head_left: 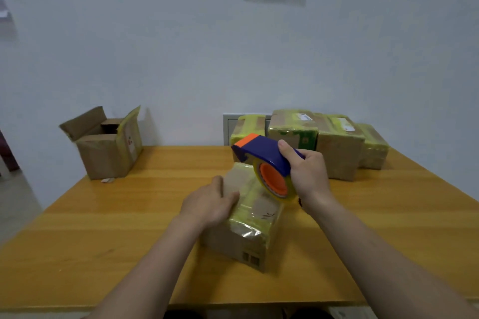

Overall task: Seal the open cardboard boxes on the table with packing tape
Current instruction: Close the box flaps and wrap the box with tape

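Our right grip is wrapped tight round the handle of the blue-and-orange plastic tape dispenser. It holds the dispenser tilted just above the far end of the small brown cardboard box, which is already banded in yellowish tape. We judge this is so that the tape can be brought down onto the box's top.

Our left grip rests on the left side of that box's top, fingers fairly straight and pinching nothing, most likely to stop it sliding on the yellow wooden worktop. This box lies mid-worktop, directly under both grips.

The brown cardboard box with raised flaps stands well apart at the far left, not yet sealed. A row of taped cardboard boxes sits at the far right.
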### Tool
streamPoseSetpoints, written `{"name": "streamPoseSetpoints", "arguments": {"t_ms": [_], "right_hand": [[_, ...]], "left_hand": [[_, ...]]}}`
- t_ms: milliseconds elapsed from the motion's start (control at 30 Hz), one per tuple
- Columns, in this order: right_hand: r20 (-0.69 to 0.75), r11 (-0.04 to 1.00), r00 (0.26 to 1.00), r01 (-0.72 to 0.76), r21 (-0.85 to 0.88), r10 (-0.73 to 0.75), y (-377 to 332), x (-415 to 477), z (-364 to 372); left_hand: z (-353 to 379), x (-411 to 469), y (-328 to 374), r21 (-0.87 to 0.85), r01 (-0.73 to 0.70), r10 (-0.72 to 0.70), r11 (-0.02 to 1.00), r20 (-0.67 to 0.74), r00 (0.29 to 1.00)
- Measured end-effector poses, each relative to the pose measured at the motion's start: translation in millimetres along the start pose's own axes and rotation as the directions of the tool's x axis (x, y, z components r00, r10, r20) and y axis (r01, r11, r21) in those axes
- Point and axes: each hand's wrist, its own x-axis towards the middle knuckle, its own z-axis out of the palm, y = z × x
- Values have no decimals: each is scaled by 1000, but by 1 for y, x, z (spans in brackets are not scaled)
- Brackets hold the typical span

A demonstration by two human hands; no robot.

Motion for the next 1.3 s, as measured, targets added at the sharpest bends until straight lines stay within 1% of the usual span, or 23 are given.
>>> {"name": "streamPoseSetpoints", "arguments": {"t_ms": [67,133,233,300,367,400,433,500,567,600,700,733,833,900,1033,1067,1100,1133,1167,1200,1233,1267,1300], "right_hand": [[-11,999,1000,1,54,-1,-1,-2,9],[-25,995,1000,3,96,-1,-1,-4,19],[-37,991,999,1,136,4,3,-6,33],[-53,989,998,-14,149,22,10,-11,40],[-76,989,997,-15,144,26,18,-15,44],[-88,991,996,-11,135,23,22,-17,44],[-100,992,995,-8,129,22,26,-18,44],[-125,990,991,-18,141,36,29,-18,44],[-142,987,988,-38,159,61,30,-16,43],[-145,987,987,-45,151,67,31,-16,43],[-146,993,988,-29,111,45,34,-17,44],[-150,994,988,-23,108,40,35,-17,44],[-170,994,985,-10,110,29,35,-19,47],[-170,994,985,-6,106,24,35,-21,48],[-172,996,985,0,89,15,34,-22,48],[-172,996,985,-2,88,17,34,-22,48],[-174,996,985,-4,87,19,34,-22,48],[-178,996,984,-4,85,19,34,-22,48],[-181,997,983,-2,79,17,35,-21,48],[-183,997,983,0,76,13,36,-21,47],[-182,997,983,2,75,12,36,-21,47],[-179,997,984,2,78,12,36,-21,46],[-179,997,984,3,82,11,36,-22,46]], "left_hand": [[-4,6,-7,-43,-87,90,995,70,993],[-6,12,-14,-157,-160,182,975,134,974],[-4,20,-18,-273,-210,244,939,98,965],[1,29,-18,-285,-205,211,937,-10,978],[3,34,-16,-278,-163,127,947,-142,982],[3,37,-14,-338,-131,70,932,-187,980],[1,38,-11,-446,-100,7,889,-204,979],[0,41,-1,-635,-35,-102,772,-177,979],[2,44,9,-690,-12,-131,724,-154,979],[6,43,14,-689,-7,-134,725,-151,979],[18,43,20,-581,17,-172,814,-212,962],[19,43,20,-609,12,-188,793,-226,956],[26,43,13,-797,-8,-257,604,-204,945],[31,41,7,-880,-25,-299,473,-188,936],[32,32,9,-950,-60,-354,307,-173,919],[33,31,10,-956,-52,-360,290,-160,919],[33,31,8,-941,-30,-357,337,-157,921],[30,31,6,-871,14,-339,491,-176,924],[27,30,6,-735,62,-308,675,-205,929],[23,27,9,-574,80,-268,815,-250,930],[21,24,13,-479,43,-215,877,-310,926],[19,20,19,-465,-17,-165,885,-347,923],[19,16,25,-502,-74,-135,862,-366,921]]}}
